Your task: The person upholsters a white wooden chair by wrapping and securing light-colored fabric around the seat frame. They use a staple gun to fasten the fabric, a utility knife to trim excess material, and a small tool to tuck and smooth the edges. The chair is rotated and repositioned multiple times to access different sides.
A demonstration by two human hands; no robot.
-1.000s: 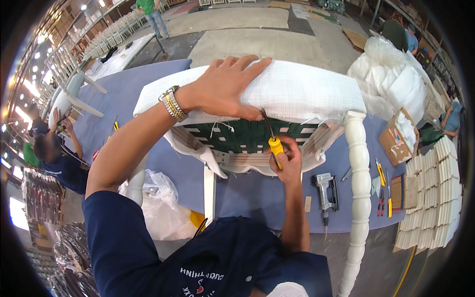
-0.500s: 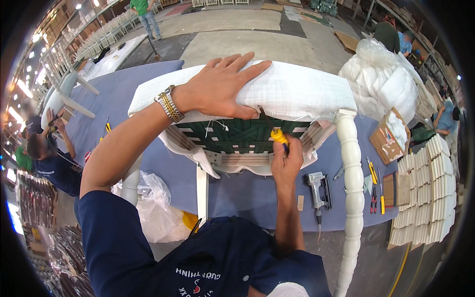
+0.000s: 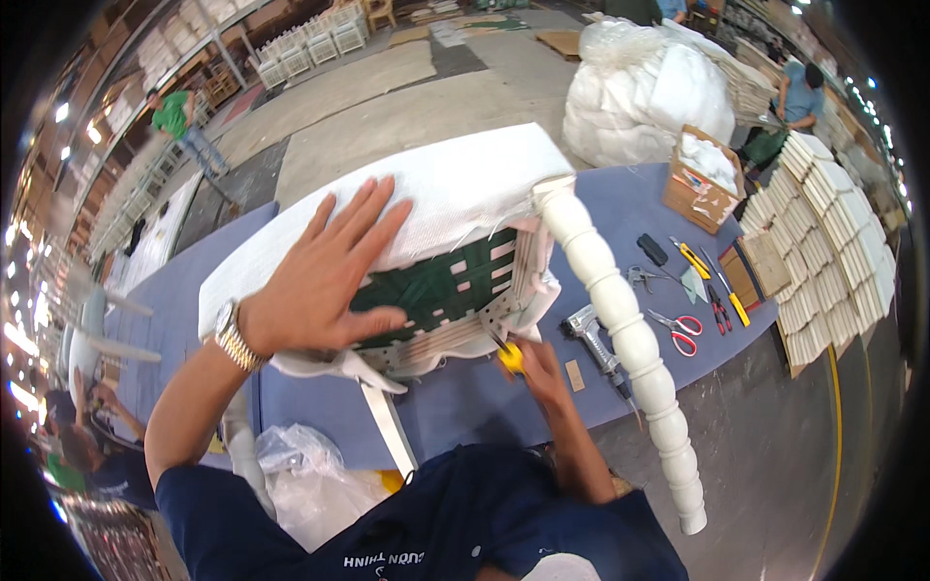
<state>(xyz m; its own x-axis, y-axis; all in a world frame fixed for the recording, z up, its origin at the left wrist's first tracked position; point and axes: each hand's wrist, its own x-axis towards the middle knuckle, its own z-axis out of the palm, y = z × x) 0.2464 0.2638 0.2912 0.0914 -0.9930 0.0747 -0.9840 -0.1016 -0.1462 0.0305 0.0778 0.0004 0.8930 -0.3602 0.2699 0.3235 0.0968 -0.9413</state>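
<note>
A chair lies tipped on the padded bench, its seat covered in white woven fabric [image 3: 484, 174]. Dark green webbing [image 3: 426, 290] shows on the seat's underside, with loose fabric edges around the frame. My left hand [image 3: 325, 281], wearing a wristwatch, lies flat with fingers spread on the fabric beside the webbing. In my closed right hand [image 3: 542, 373] is a yellow-handled screwdriver [image 3: 511, 357] with a thin metal shaft. Its shaft points at the frame's lower edge by the corner; whether the tip touches is unclear. A turned white leg [image 3: 620, 320] extends toward me on the right.
Right of my hand lie a staple gun [image 3: 596, 344], red-handled scissors [image 3: 683, 329], pliers [image 3: 719, 310] and a yellow utility knife [image 3: 693, 259]. A cardboard box [image 3: 702, 184] stands beyond, near stacked white slats [image 3: 823, 242]. A clear plastic bag [image 3: 310, 474] hangs near my left side.
The view has turned, and the seat now appears slanted. My right hand has moved the screwdriver from the upper fabric edge to the lower frame edge. My left hand stays spread on the fabric.
</note>
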